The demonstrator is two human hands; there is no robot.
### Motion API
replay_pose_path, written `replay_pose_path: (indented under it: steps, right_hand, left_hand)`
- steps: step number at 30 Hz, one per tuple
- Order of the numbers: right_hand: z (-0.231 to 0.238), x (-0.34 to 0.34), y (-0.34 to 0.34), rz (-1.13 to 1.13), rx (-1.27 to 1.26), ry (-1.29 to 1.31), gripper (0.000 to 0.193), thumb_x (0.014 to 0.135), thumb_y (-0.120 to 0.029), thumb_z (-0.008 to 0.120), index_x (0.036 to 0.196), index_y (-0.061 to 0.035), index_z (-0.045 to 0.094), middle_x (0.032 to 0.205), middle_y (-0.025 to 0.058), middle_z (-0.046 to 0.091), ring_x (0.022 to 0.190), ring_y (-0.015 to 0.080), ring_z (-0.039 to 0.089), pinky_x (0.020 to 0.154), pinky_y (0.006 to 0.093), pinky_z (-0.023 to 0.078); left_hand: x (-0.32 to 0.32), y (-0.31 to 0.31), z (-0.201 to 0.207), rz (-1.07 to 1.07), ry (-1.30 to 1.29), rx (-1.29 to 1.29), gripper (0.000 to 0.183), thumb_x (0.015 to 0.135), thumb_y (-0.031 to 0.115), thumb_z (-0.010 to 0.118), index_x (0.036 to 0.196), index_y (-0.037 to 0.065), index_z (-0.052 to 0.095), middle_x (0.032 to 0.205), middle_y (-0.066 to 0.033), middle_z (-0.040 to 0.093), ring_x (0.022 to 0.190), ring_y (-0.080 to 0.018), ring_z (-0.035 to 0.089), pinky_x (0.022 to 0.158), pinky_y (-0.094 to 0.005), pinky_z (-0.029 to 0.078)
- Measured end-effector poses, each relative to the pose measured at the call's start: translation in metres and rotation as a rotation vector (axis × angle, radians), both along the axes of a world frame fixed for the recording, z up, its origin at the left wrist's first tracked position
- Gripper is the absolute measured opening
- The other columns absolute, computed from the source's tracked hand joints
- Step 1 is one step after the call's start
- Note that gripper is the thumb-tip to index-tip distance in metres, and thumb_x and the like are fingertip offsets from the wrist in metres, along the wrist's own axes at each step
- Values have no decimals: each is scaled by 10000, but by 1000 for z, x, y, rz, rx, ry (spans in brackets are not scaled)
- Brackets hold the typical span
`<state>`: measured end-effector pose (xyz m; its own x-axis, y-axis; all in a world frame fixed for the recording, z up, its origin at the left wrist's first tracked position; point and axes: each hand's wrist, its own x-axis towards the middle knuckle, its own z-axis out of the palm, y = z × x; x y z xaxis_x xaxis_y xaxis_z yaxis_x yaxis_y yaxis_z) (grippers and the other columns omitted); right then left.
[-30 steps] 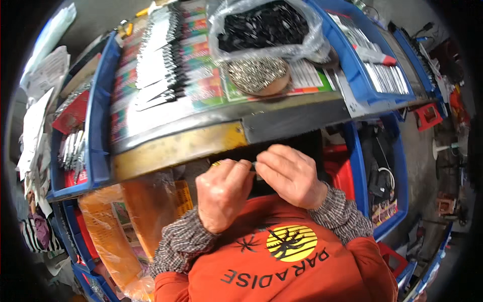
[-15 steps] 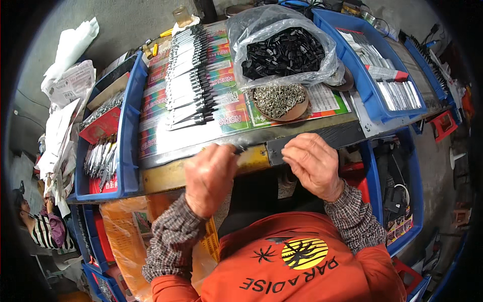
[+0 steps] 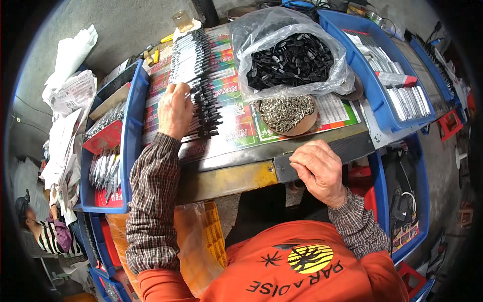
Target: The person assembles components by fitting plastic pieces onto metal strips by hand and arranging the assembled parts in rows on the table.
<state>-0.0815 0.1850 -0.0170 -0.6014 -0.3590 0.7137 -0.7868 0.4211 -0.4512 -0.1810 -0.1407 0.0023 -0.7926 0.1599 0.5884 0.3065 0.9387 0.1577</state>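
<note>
Since half a second ago, the left hand [image 3: 174, 109] is moved up to eleven o'clock, fingers bent on the row of black-tipped strips [image 3: 196, 80], likely being lined up. The right hand [image 3: 318, 168] is curled at the surface [image 3: 226, 181] edge; its grip cannot be told. A clear bag of black pieces [image 3: 292, 59] is seen at one o'clock.

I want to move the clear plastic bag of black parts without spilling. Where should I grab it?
Grip the clear plastic bag by its loose open rim at the top, coming from above. The mouth gapes upward over the black parts, so gathering the rim shut before lifting should keep them in; the sagging sides offer little hold.
</note>
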Motion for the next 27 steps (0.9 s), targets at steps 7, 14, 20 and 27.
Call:
replay_pose_path:
  steps: [7, 14, 20, 27]
  right_hand:
    - [-1, 0, 0, -2, 48, 22, 236, 653, 18, 727, 864, -20, 629, 851, 91, 614, 780, 265, 597, 681, 358, 504]
    - [0, -1, -1, -8, 59, 21, 246, 640, 16, 729, 861, -25, 629, 849, 88, 611, 775, 261, 593, 685, 356, 502]
    - [1, 0, -1, -10, 56, 28, 241, 644, 14, 727, 861, -25, 631, 845, 85, 612, 770, 262, 592, 678, 354, 501]
    - [0, 1, -2, -18, 45, 24, 222, 653, 13, 724, 854, -26, 637, 839, 86, 615, 768, 267, 592, 675, 356, 500]
  left_hand:
    - [-25, 2, -1, 35, -70, 59, 178, 766, 14, 615, 937, 56, 599, 880, -153, 575, 862, -361, 575, 741, -438, 458]
    - [-39, -3, -7, 37, -24, 34, 165, 774, 35, 617, 935, 68, 630, 897, -137, 604, 893, -347, 584, 771, -429, 464]
    - [-45, -3, -11, 27, 20, 26, 168, 771, 48, 613, 930, 90, 647, 907, -130, 611, 904, -345, 580, 792, -430, 465]
    - [-47, -2, -14, 58, 63, -16, 191, 771, 49, 598, 940, 108, 663, 919, -121, 621, 913, -345, 578, 799, -434, 469]
